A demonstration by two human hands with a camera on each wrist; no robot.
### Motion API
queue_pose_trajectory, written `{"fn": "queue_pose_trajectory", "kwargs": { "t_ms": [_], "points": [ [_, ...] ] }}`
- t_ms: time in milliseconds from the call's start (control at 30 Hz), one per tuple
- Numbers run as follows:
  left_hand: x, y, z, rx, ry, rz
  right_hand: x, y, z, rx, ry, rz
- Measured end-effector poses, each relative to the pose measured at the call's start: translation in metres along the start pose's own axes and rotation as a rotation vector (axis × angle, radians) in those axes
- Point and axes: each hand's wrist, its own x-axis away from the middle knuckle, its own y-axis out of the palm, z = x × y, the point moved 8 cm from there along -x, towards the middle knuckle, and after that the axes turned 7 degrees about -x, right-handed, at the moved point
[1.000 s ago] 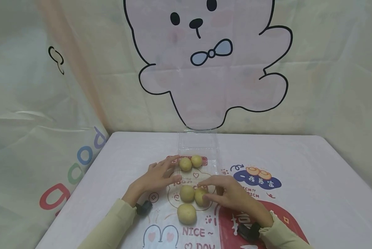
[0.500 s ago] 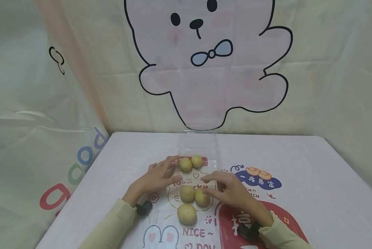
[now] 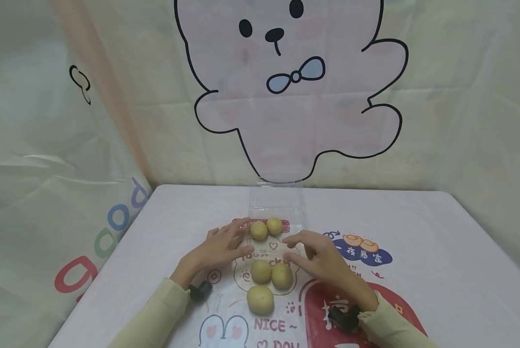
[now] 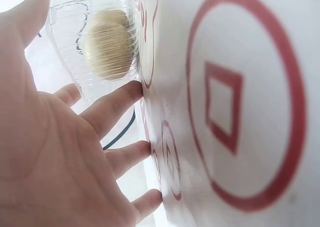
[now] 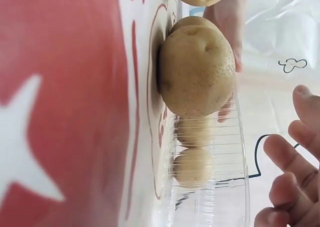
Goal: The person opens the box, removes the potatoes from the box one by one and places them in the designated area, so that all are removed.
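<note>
A clear plastic box [image 3: 276, 197] lies on the table with its lid folded back; two potatoes [image 3: 258, 230] sit in it. Outside its near side are three more potatoes [image 3: 281, 276]. My left hand [image 3: 220, 247] lies at the box's left side, with spread fingers; in the left wrist view, its fingertips [image 4: 134, 88] touch the table beside the clear wall. My right hand [image 3: 323, 258] hovers at the box's near right corner, just beyond the right potato. Its loosely bent fingers [image 5: 284, 154] hold nothing, and the right wrist view shows them apart from the large potato [image 5: 197, 69].
Printed drawings and lettering cover the white table [image 3: 416, 227], including a red patch [image 3: 316, 314] under the right forearm. A hanging cloth with a bear drawing [image 3: 281, 111] rises behind the table's back edge. Another cloth [image 3: 38, 193] hangs at the left.
My right hand has come off the right one of the potatoes in front and moved away from me, up toward the box. That potato stays in place. The left hand has not moved.
</note>
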Motion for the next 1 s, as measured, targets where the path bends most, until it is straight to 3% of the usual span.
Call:
{"fn": "queue_pose_trajectory", "kwargs": {
  "t_ms": [500, 700, 1000],
  "points": [
    [0.000, -0.001, 0.002, -0.009, -0.004, -0.005, -0.022, 0.006, 0.012, 0.017, 0.014, 0.059],
    [0.000, -0.002, 0.001, -0.004, 0.000, -0.001, -0.032, 0.013, 0.017, 0.026, 0.087, 0.021],
    [-0.001, 0.000, 0.000, 0.006, 0.019, 0.005, -0.044, 0.022, 0.029, 0.027, 0.117, -0.050]
  ]
}}
